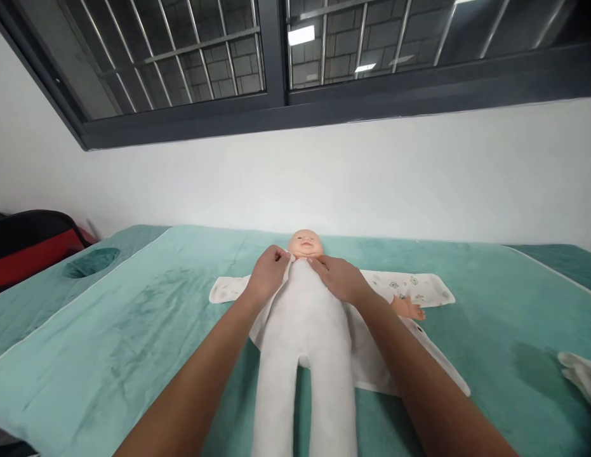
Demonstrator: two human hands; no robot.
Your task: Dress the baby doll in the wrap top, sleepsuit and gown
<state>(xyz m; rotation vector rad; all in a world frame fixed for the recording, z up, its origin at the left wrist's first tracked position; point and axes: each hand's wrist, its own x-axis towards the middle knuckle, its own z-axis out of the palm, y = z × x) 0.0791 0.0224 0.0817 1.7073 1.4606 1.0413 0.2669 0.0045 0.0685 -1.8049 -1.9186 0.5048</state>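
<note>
A baby doll [305,311] lies on its back, its head toward the wall, its torso and legs covered in white. Beneath it a white baby shirt [428,289] with small prints is spread, its sleeves out to both sides. My left hand [270,270] is closed in a pinch on the shirt's edge beside the doll's neck. Against the doll's upper chest and shoulder rests my right hand [340,278], fingers stretched out; its far fingertips are partly hidden. One doll hand [408,308] shows beyond my right forearm, over the shirt.
A teal padded bed cover [133,330] lies under everything, with a round hole [91,262] at left. A black and red bag-like item [33,251] stands at the left edge. Some white cloth [583,374] lies far right. A white wall [324,184] and barred window are behind.
</note>
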